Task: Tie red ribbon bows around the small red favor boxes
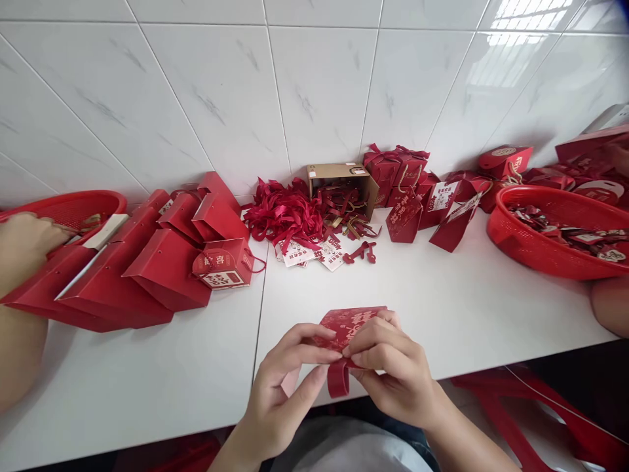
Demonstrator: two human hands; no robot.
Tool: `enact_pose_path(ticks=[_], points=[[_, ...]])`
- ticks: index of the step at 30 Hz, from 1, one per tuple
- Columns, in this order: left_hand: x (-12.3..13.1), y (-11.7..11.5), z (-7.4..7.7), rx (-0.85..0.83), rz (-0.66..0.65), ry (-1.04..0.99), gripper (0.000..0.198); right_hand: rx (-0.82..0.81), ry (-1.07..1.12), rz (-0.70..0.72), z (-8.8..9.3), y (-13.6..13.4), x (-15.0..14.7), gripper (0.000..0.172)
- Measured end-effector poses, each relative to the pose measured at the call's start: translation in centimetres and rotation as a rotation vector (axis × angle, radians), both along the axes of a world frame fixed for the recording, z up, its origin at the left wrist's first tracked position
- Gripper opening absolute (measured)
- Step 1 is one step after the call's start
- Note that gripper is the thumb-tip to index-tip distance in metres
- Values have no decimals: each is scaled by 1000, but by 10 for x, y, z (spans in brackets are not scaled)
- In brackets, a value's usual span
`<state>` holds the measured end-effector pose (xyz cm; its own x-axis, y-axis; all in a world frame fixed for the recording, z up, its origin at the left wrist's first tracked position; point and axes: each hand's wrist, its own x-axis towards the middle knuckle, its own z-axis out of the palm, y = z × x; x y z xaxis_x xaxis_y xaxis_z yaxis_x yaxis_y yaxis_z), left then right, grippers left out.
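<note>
Just above the front edge of the table, both my hands are on a small red paper gift box (339, 319) with pale pink printing on it. A dark red ribbon loop (338, 381) hangs from its near edge. My left hand (287, 383) grips the box's left side, its fingertips meeting at the base of the ribbon. My right hand (396, 360) is closed on the right side, fingers bent and pressed to the same edge. The fingertips and parts of the box hide exactly how the ribbon is fixed.
Red folded boxes (167, 269) stand in rows at left. A ribbon pile (285, 213), an open cardboard box (339, 172) and printed tags (330, 254) lie along the wall. Red baskets (535, 252) stand at both ends, with other people's arms (22, 262) beside them. Finished-looking gift boxes (405, 216) stand at the back.
</note>
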<state>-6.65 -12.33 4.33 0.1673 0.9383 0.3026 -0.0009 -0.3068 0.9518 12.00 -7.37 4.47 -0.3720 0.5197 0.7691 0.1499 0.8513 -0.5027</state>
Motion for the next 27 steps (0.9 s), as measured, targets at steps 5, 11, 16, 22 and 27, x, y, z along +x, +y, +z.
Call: enact_pose_path(ticks=[5, 11, 16, 22, 27], points=[[4, -2, -10, -48, 24, -96, 27, -185, -2, 33, -3, 0, 0, 24], [5, 0, -23, -74, 165, -26, 19, -433, -16, 161, -12, 4, 0, 31], [8, 6, -22, -4, 198, 106, 17, -570, 39, 73, -25, 3, -3, 27], [35, 31, -37, 137, 286, 385, 29, -481, 157, -233, -44, 12, 8, 11], [50, 54, -69, 42, 212, 592, 70, -415, 249, -821, -59, 68, 61, 21]])
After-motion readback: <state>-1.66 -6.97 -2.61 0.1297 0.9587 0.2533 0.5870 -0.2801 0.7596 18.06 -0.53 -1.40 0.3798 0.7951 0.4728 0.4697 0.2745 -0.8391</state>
